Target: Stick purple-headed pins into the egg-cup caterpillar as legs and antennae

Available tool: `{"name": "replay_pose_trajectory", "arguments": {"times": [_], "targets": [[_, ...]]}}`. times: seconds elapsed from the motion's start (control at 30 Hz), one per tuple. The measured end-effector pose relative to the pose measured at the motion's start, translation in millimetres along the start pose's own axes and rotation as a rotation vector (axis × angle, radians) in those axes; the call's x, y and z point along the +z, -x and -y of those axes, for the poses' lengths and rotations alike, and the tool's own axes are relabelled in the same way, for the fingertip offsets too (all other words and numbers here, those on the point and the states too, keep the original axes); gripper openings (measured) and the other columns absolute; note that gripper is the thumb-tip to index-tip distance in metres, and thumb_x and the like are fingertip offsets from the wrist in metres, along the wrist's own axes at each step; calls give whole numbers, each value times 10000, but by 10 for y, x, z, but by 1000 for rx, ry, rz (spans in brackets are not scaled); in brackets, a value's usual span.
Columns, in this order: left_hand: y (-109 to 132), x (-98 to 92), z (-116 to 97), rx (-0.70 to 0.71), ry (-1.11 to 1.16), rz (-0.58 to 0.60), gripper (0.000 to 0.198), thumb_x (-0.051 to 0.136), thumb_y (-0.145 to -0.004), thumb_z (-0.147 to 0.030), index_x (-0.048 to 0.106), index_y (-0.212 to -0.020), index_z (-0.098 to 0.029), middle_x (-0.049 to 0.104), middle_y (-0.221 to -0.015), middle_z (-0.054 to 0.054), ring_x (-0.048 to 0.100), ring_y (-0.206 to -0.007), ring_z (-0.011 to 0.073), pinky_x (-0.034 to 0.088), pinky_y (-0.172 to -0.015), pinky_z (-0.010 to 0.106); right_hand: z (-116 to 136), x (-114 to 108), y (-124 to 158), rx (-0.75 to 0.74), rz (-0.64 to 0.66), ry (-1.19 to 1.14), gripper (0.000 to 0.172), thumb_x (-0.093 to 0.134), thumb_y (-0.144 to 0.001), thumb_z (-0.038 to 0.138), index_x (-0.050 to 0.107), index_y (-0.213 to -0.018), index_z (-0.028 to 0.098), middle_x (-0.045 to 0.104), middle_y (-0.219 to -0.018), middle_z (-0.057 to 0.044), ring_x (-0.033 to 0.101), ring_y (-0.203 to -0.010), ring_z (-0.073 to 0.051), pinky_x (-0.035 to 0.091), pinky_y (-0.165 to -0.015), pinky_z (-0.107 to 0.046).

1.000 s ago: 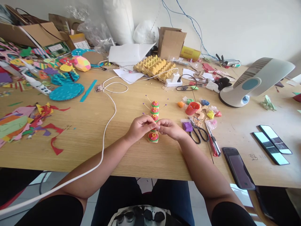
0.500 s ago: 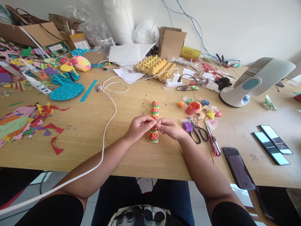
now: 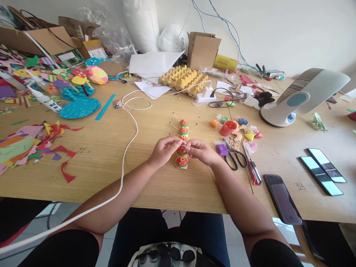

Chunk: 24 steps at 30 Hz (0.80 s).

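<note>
Left grip (image 3: 167,150): mine, bare; thumb and forefinger pinched on a small purple ball (image 3: 184,144).
Right grip (image 3: 200,151): mine, bare; thumb and forefinger closed on the same ball, fingertips meeting those of the left.
Row of domes (image 3: 183,130), five visible, red with green rims and yellow loops on top: on the table (image 3: 155,191), directly below my grips, running from the near edge toward the far edge, well apart from both. My fingers partly hide its middle.
Thin sticks (image 3: 174,126), purple-tipped: slanting outward on both sides of the row.
To the right of the row: one red tub (image 3: 228,128); one purple packet (image 3: 221,150); one pair of black-handled scissors (image 3: 236,157), just beside the packet; one red cutter (image 3: 252,167); one dark phone (image 3: 283,198), by the near edge.
To the left: one white cable (image 3: 128,146), passing over the near edge; one blue strip (image 3: 105,107); blue discs (image 3: 79,107); paper scraps (image 3: 23,146), many colours, toward the left end.
Toward the far edge: yellow egg trays (image 3: 185,79), stacked.
</note>
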<state>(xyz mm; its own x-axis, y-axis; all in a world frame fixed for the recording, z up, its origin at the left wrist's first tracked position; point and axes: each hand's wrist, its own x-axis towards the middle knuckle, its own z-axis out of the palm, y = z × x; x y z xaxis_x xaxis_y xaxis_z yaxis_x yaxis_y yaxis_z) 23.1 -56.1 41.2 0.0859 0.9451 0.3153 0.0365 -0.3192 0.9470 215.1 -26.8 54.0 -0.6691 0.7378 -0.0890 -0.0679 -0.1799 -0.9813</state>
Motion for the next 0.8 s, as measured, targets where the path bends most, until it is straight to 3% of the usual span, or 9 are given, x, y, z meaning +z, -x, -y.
{"name": "replay_pose_trajectory", "arguments": {"times": [0.2, 0.43, 0.53, 0.67, 0.8], "targets": [[7, 16, -25, -13, 40, 37, 228, 704, -871, -392, 737, -871, -166, 734, -841, 35, 668, -801, 159, 534, -746, 280, -5, -4, 1, 5, 9, -9, 331, 770, -793, 483, 644, -783, 177, 528, -618, 49, 382, -544, -70, 238, -507, -225], [5, 11, -30, 90, -109, 45, 170, 691, -875, -320, 713, -793, -173, 702, -779, 18, 628, -749, 141, 512, -726, 271, 26, 17, -6, 13, 3, 36, 304, 829, -732, 422, 671, -822, 179, 642, -743, 17, 562, -680, -107, 433, -660, -250], [7, 15, -47, 132, -130, 37, 159, 679, -887, -324, 730, -853, -177, 716, -851, 36, 647, -814, 154, 521, -785, 286, 40, -16, 6, 5, 2, 48, 282, 829, -732, 394, 663, -814, 181, 664, -749, 9, 582, -686, -114, 439, -664, -255], [10, 5, -68, 161, -132, -129, 205, 610, -939, -346, 722, -922, -176, 710, -905, 50, 649, -851, 156, 518, -774, 277, 52, -122, -6, -76, -179, -33, 289, 805, -744, 417, 622, -814, 204, 673, -707, 16, 438, -529, -73, 285, -502, -227], [26, -21, -29, 252, -190, -303, 188, 602, -943, -333, 683, -882, -174, 672, -830, 30, 611, -756, 132, 492, -692, 247, 37, -221, -62, -107, -451, -103, 301, 795, -737, 431, 603, -778, 202, 659, -702, 14, 315, -483, -57, 186, -462, -243]]}}
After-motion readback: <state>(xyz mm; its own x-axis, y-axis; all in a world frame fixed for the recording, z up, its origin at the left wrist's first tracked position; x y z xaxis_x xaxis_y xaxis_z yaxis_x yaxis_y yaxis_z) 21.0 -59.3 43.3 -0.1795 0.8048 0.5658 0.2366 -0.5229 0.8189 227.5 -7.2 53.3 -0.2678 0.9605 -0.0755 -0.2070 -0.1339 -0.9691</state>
